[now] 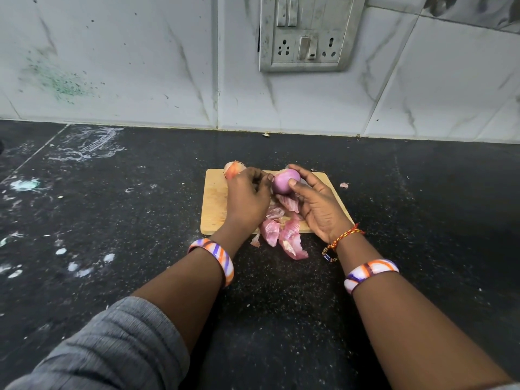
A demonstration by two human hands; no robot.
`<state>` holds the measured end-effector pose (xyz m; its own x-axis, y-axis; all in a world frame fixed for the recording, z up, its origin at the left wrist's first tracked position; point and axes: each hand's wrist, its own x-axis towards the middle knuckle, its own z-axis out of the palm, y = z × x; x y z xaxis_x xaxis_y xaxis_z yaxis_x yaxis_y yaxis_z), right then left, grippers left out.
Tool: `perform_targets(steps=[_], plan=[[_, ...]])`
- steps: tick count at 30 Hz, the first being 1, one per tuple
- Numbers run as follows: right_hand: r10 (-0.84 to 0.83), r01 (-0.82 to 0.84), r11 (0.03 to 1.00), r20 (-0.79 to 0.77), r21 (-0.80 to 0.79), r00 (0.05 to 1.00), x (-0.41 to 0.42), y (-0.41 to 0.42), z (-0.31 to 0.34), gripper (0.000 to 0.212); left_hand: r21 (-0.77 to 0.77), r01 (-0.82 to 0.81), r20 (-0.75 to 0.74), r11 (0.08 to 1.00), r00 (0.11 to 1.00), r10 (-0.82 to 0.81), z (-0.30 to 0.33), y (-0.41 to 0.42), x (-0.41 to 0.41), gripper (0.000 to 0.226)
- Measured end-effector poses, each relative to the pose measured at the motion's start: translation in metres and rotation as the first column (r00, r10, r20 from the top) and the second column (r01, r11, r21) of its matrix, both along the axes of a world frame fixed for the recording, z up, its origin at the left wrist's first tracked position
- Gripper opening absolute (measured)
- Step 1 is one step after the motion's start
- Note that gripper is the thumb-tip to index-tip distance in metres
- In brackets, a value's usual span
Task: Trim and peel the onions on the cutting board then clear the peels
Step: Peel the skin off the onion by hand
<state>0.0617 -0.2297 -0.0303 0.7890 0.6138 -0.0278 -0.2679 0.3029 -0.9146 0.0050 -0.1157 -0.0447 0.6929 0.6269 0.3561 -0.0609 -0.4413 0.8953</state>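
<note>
A small wooden cutting board [215,204] lies on the black counter. My right hand [318,206] grips a peeled purple onion [284,182] above the board's middle, thumb and fingers curled round it. My left hand [247,198] is beside the onion, its fingertips touching the onion's left side; whether it holds anything is hidden. An unpeeled onion [233,169] sits at the board's far left corner, partly behind my left hand. Pink onion peels [284,235] lie piled on the board's near edge and spill onto the counter.
The black counter [112,220] carries white smears and crumbs on its left. One peel scrap [344,185] lies right of the board. A tiled wall with a switch and socket panel [306,35] stands behind.
</note>
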Motion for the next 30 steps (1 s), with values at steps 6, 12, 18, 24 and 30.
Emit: perform_targets(steps=[6,12,18,24,30], plan=[[-0.02,0.021,1.0,-0.027,0.018,0.999,0.0034,0.0009,-0.002,0.036,-0.029,-0.043,0.002,0.999,0.999,0.043,-0.0016,0.0016,0.0019,0.011],[-0.031,0.032,0.999,-0.032,0.028,0.999,0.005,0.0006,-0.0028,0.028,-0.112,-0.049,-0.008,0.992,0.999,0.048,-0.0041,0.0044,0.0043,0.01],[-0.032,0.035,0.998,-0.048,0.046,0.998,0.0032,0.0004,-0.0009,0.028,-0.111,-0.008,0.012,0.994,1.0,0.009,-0.0015,0.0031,0.0008,0.023],[-0.007,0.007,1.0,-0.019,0.01,1.0,0.0007,-0.002,0.0012,0.035,-0.132,0.041,0.071,0.99,0.997,-0.031,0.0024,-0.0004,-0.0028,0.016],[-0.026,0.026,1.0,-0.011,0.002,1.0,-0.0011,-0.0011,0.0032,0.035,-0.108,0.098,0.116,0.989,0.99,-0.085,0.0033,-0.0014,-0.0052,0.016]])
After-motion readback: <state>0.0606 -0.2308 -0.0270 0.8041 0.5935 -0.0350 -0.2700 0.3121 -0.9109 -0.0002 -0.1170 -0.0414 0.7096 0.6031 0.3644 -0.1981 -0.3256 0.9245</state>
